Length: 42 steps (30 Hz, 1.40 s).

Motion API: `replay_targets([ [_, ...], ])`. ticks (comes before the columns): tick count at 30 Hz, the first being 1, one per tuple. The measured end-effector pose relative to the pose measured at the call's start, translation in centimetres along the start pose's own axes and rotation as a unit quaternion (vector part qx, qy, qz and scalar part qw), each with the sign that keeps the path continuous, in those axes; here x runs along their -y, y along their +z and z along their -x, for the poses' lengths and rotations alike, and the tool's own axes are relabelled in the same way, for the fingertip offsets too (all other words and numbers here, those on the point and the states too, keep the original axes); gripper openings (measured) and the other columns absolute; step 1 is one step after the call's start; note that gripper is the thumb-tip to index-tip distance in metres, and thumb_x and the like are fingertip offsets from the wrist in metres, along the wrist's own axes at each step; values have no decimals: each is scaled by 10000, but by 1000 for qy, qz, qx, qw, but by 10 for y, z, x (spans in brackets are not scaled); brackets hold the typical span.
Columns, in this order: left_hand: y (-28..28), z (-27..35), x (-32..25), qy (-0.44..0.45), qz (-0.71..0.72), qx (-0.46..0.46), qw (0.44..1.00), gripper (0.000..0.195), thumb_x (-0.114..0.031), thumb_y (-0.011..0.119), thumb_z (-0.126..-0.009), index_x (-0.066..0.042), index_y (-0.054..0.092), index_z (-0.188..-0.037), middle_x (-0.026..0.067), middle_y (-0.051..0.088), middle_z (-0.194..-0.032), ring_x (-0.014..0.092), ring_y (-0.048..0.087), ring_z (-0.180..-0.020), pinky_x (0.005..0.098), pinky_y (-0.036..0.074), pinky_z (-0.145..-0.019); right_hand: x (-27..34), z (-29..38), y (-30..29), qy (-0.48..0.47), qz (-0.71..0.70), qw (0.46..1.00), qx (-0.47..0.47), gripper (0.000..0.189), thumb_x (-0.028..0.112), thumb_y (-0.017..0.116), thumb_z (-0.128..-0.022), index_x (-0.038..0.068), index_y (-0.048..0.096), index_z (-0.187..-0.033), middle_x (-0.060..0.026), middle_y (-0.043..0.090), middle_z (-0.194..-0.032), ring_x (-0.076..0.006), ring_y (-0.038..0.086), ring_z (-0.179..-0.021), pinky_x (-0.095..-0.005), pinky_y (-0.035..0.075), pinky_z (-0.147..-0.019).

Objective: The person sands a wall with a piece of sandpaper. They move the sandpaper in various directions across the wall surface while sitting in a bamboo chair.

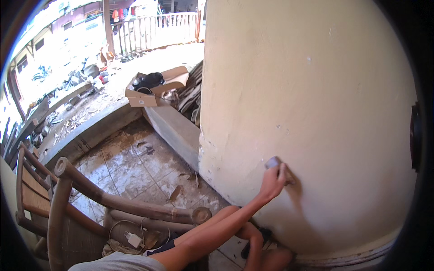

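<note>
My left hand [274,181], at the end of an outstretched bare arm, grips a small flat greyish-brown pad or block [272,162] against the cream-painted wall [305,101]. The pad is blurred, and my fingers cover part of it, so its exact kind is unclear. A shadow of hand and pad falls on the wall below. My right hand [244,231] is bent over beside my knee, low at the foot of the wall. Its fingers are mostly hidden, and I cannot tell whether it holds anything. Small chips and pale spots mark the wall.
Bamboo chairs [135,203] stand at left; a white plug adapter [134,240] with its cable lies on one. The tiled floor [149,169] is dirty. An open cardboard box [142,101] sits on a low concrete ledge [173,125]. Rubble [78,79] and a railing [156,30] lie beyond.
</note>
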<state>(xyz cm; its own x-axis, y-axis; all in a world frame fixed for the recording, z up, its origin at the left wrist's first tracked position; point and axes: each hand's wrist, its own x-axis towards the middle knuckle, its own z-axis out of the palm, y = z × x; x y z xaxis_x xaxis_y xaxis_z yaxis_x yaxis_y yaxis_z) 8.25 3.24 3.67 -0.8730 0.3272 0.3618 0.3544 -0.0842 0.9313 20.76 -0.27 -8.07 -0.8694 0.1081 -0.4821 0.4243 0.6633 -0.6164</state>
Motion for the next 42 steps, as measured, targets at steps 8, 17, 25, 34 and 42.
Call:
replay_targets([
  [8, -26, -34, 3, -128, 171, -184, 959, 502, -336, 399, -910, 87, 510, -666, 153, 441, -502, 183, 441, -500, 371, 368, -504, 51, 22, -13, 66, -54, 996, -18, 292, 197, 604, -764, 0, 593, -978, -143, 634, -908, -195, 601, -807, -342, 471, -668],
  [17, -22, -44, 1, -160, 166, -120, 966, 481, -307, 421, -905, 74, 474, -616, 143, 485, -520, 218, 463, -478, 380, 362, -502, -5, 7, 3, 35, -10, 999, -9, 372, 227, 609, -746, 46, 565, -1068, -194, 568, -1067, -294, 534, -1008, -369, 423, -819],
  [25, 9, -3, 16, -112, 73, -44, 990, 497, -331, 399, -909, 102, 504, -689, 253, 497, -604, 309, 495, -602, 423, 382, -615, 39, 7, -11, -28, -74, 994, -77, 304, 211, 596, -748, 5, 592, -972, -184, 604, -1007, -281, 584, -943, -362, 466, -740],
  [34, -29, -48, 16, -246, 349, -212, 879, 432, -270, 408, -919, 33, 493, -622, 64, 511, -574, 126, 463, -489, 311, 380, -457, 34, 10, -5, 61, -12, 997, -45, 348, 270, 611, -748, 53, 601, -1019, -182, 579, -1075, -315, 524, -1052, -378, 424, -847],
  [42, 12, -18, 4, -72, 148, -163, 973, 456, -275, 416, -915, 42, 441, -589, 33, 436, -543, 122, 385, -540, 331, 332, -504, -9, 0, 5, 2, -19, 1000, -4, 361, 240, 622, -746, 75, 588, -1065, -167, 580, -1091, -274, 527, -1069, -373, 412, -870],
])
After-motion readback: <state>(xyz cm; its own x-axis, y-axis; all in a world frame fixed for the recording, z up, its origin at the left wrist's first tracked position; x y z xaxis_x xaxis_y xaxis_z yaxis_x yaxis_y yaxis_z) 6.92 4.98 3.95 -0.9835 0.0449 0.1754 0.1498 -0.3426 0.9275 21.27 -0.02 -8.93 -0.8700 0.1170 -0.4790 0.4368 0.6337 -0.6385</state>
